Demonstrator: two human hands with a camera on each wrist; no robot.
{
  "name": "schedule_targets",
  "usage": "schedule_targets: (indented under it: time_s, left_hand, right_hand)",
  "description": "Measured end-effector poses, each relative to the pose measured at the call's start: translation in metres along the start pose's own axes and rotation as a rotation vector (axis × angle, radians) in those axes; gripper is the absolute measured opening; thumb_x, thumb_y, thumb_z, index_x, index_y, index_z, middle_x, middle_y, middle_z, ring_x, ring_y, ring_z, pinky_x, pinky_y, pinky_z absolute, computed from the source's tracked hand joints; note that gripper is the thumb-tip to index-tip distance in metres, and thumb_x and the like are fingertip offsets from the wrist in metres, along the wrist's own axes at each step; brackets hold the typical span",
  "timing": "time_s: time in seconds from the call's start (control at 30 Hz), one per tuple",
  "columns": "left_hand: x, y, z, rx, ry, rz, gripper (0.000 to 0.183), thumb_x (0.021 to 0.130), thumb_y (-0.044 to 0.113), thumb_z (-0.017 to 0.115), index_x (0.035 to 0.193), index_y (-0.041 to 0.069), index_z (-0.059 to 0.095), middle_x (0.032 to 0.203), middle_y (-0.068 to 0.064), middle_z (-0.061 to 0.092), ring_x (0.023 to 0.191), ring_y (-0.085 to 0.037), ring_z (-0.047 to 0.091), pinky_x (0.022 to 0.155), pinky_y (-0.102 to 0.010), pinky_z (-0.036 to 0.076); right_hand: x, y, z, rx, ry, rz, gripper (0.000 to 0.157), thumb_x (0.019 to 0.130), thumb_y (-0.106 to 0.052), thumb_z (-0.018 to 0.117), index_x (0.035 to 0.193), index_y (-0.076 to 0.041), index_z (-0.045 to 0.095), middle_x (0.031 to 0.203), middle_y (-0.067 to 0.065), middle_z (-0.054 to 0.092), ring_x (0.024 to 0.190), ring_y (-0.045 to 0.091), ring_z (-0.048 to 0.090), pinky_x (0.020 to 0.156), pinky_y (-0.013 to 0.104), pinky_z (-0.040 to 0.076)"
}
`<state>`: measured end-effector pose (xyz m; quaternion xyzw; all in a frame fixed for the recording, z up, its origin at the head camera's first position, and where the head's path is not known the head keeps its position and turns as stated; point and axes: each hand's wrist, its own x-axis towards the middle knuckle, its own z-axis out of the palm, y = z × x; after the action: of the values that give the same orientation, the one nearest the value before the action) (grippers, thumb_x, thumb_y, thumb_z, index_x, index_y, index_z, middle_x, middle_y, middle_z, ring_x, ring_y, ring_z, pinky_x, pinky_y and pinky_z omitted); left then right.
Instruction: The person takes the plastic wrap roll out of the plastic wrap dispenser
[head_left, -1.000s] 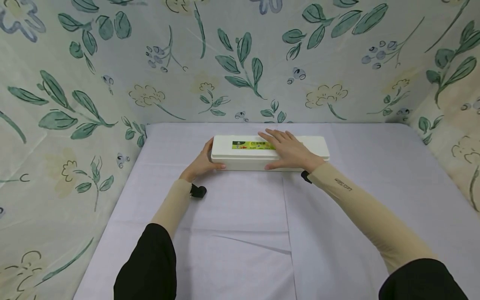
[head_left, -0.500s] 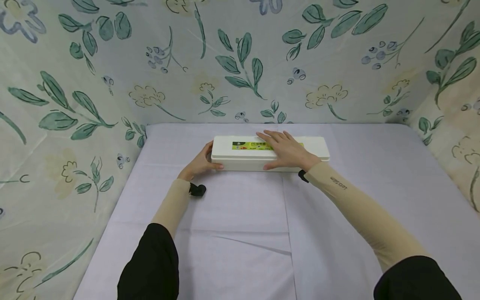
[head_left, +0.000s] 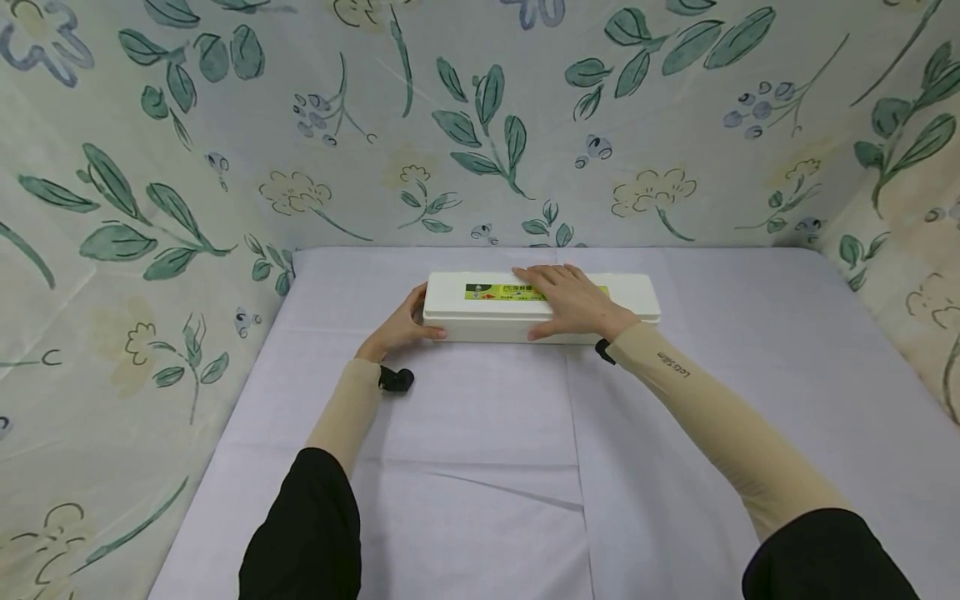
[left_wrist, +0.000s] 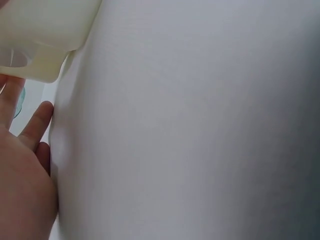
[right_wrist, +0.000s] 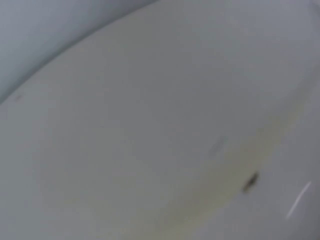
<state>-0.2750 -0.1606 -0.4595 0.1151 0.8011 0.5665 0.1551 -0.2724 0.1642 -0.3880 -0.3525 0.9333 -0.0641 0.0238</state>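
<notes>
A long white cling film box (head_left: 630, 292) lies across the far part of the table, its lid bearing a yellow-green label (head_left: 495, 292). My left hand (head_left: 397, 327) grips its left end, thumb at the front and fingers round the side. In the left wrist view, a finger of that hand touches the underside of the box (left_wrist: 47, 62), while other fingers stand apart from it. Across the lid, right of centre, rests my right hand (head_left: 576, 305), its thumb against the front face. The right wrist view is a blurred close-up of a pale surface.
A white cloth (head_left: 480, 433) with fold lines covers the table. Floral fabric (head_left: 360, 125) hangs behind it and along both sides. Black wrist cameras (head_left: 396, 380) sit on both cuffs.
My right hand has slid slightly left on the lid, and its fingers have drawn closer together. My left hand has shifted barely. The box stays practically in place.
</notes>
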Motion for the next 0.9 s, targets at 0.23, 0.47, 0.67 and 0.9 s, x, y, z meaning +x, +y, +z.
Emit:
schedule_targets:
  time_s: [0.23,0.47,0.67,0.9]
  left_hand:
    - [0.001,-0.003,0.001,-0.003,0.019,-0.006,0.106,0.074,0.013,0.083,0.154,0.017,0.014,0.158,-0.007,0.016,0.144,-0.021,0.006,0.112,-0.050,-0.005]
    - [0.001,-0.004,0.002,0.011,0.022,-0.001,0.106,0.074,0.016,0.083,0.154,0.017,0.014,0.157,-0.008,0.018,0.144,-0.023,0.006,0.112,-0.052,-0.005]
    - [0.000,-0.002,0.002,0.038,0.032,0.016,0.105,0.074,0.017,0.084,0.154,0.014,0.015,0.156,-0.009,0.021,0.143,-0.024,0.012,0.112,-0.052,-0.003]
    - [0.003,-0.003,0.003,0.088,0.065,0.027,0.105,0.072,0.021,0.085,0.153,0.014,0.018,0.152,-0.010,0.029,0.140,-0.027,0.021,0.112,-0.054,0.001]
  right_hand:
    - [0.002,-0.001,0.001,-0.012,0.001,0.005,0.101,0.077,-0.051,0.074,0.154,-0.015,0.020,0.148,0.014,0.034,0.136,0.034,0.026,0.111,0.053,0.017]
    - [0.006,-0.005,0.001,-0.019,-0.015,0.013,0.095,0.078,-0.039,0.072,0.152,-0.010,0.021,0.145,0.018,0.035,0.133,0.037,0.029,0.110,0.053,0.019]
    - [0.007,-0.007,0.001,-0.015,-0.004,0.016,0.092,0.076,-0.034,0.071,0.151,-0.009,0.024,0.142,0.018,0.037,0.130,0.038,0.033,0.106,0.055,0.025]
    - [0.008,-0.010,-0.002,-0.021,-0.010,0.015,0.089,0.075,-0.031,0.070,0.149,-0.006,0.027,0.140,0.019,0.039,0.127,0.040,0.036,0.104,0.057,0.028]
